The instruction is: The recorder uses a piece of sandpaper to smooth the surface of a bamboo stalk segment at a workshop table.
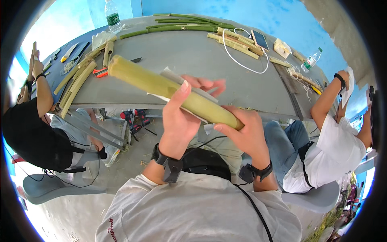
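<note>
A thick yellow-green bamboo tube (149, 78) slants across in front of me, its far-left end raised over the table. My right hand (248, 129) grips its near-right end, thumb on top. Around the tube's middle, my left hand (181, 111) cups a pale grey sheet (171, 75) that looks like sandpaper, folded partly round the bamboo. The left thumb lies along the near side, and its fingers reach past the far side. The palm hides much of the sheet. Both wrists wear black straps with small devices.
The grey table (173, 52) carries bamboo strips (78, 82), a red cutter (100, 72), green stalks (173, 28), split pieces (238, 44), a phone (260, 40) with white cable and a water bottle (113, 18). People sit left (36, 129) and right (326, 149). Power tools (137, 120) lie below.
</note>
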A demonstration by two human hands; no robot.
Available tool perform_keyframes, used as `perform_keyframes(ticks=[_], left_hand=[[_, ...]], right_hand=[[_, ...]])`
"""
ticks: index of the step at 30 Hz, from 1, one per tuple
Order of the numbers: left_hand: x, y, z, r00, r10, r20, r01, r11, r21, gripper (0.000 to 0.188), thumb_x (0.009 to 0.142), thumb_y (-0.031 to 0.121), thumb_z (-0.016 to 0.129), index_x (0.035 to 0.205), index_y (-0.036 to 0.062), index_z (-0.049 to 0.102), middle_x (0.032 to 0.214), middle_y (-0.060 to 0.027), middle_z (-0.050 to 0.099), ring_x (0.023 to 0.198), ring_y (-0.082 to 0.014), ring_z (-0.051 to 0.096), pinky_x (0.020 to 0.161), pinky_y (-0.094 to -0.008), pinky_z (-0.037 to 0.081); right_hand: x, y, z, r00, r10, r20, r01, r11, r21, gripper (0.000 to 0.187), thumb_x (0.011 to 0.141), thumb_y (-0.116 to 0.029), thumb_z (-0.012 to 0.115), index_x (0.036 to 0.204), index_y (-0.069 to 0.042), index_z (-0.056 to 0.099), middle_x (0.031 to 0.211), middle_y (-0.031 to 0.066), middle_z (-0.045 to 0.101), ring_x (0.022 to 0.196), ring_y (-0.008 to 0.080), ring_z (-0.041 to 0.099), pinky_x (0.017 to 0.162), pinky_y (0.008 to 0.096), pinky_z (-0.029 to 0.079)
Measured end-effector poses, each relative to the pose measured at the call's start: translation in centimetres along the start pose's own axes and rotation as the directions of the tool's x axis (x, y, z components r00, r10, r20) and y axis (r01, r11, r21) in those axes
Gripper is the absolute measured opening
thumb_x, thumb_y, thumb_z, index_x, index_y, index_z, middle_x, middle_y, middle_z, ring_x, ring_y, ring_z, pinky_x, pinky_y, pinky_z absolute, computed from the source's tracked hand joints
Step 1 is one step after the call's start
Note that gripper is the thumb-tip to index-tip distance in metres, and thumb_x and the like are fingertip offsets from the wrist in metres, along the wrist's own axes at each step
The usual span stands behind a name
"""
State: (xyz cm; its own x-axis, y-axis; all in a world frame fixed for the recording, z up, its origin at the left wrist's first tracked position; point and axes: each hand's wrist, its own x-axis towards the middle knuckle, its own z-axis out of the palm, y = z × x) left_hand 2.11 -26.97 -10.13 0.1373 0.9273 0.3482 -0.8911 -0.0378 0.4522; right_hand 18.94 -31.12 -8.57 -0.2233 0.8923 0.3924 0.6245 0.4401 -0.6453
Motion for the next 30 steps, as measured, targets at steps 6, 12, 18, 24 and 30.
perform_keyframes(ticks=[6, 12, 18, 24, 30], left_hand=[[-0.7, -1.3, 0.2, 0.993, -0.087, -0.082, 0.081, 0.994, -0.076, 0.025, 0.092, 0.034, 0.057, 0.089, 0.009, 0.051, 0.086, -0.0052, 0.054, 0.095, -0.0312, 0.061, 0.092, -0.0488, 0.046], [-0.4, 1.6, -2.3, 0.979, 0.131, -0.154, -0.154, 0.977, -0.149, 0.019, 0.096, 0.025, 0.055, 0.085, 0.0133, 0.046, 0.07, 0.0005, 0.044, 0.066, -0.0176, 0.049, 0.068, -0.0347, 0.044], [-0.5, 4.8, -4.1, 0.962, 0.241, -0.129, -0.26, 0.954, -0.15, 0.019, 0.096, 0.023, 0.056, 0.083, 0.0137, 0.045, 0.066, 0.0029, 0.042, 0.061, -0.0128, 0.047, 0.066, -0.0343, 0.043], [-0.9, 2.2, -1.5, 0.988, 0.122, -0.099, -0.119, 0.992, 0.04, 0.013, 0.095, 0.021, 0.056, 0.089, 0.0139, 0.047, 0.064, 0.0019, 0.04, 0.06, -0.0155, 0.046, 0.068, -0.0344, 0.043], [-0.7, 5.3, -3.9, 0.94, 0.312, -0.139, -0.314, 0.949, 0.01, 0.019, 0.092, 0.021, 0.065, 0.098, 0.0151, 0.048, 0.074, 0.0031, 0.044, 0.067, -0.0143, 0.05, 0.072, -0.0348, 0.045]], right_hand=[[0.6, 0.2, 1.0, 1.0, -0.008, 0.028, 0.009, 0.999, -0.053, 0.039, 0.075, -0.037, 0.078, 0.098, -0.007, 0.069, 0.066, 0.0118, 0.061, 0.06, 0.03, 0.058, 0.059, 0.0338, 0.046], [0.5, 0.2, 1.3, 0.999, -0.039, 0.036, 0.04, 0.999, -0.015, 0.037, 0.074, -0.037, 0.079, 0.095, -0.009, 0.069, 0.066, 0.0115, 0.06, 0.06, 0.0304, 0.058, 0.058, 0.0336, 0.046], [-0.1, 0.1, 0.5, 0.987, 0.016, 0.16, 0.0, 0.995, -0.102, 0.039, 0.075, -0.041, 0.077, 0.092, -0.007, 0.067, 0.065, 0.0117, 0.059, 0.058, 0.0312, 0.057, 0.056, 0.0345, 0.044], [-0.7, 0.5, 2.5, 0.997, -0.001, 0.08, 0.002, 1.0, -0.006, 0.041, 0.076, -0.043, 0.076, 0.089, -0.006, 0.066, 0.062, 0.0121, 0.057, 0.055, 0.033, 0.055, 0.054, 0.036, 0.042], [-0.6, 0.5, 0.8, 0.989, 0.042, 0.141, -0.037, 0.999, -0.039, 0.04, 0.077, -0.043, 0.075, 0.085, -0.005, 0.065, 0.06, 0.0117, 0.056, 0.055, 0.0333, 0.053, 0.053, 0.0351, 0.041]])
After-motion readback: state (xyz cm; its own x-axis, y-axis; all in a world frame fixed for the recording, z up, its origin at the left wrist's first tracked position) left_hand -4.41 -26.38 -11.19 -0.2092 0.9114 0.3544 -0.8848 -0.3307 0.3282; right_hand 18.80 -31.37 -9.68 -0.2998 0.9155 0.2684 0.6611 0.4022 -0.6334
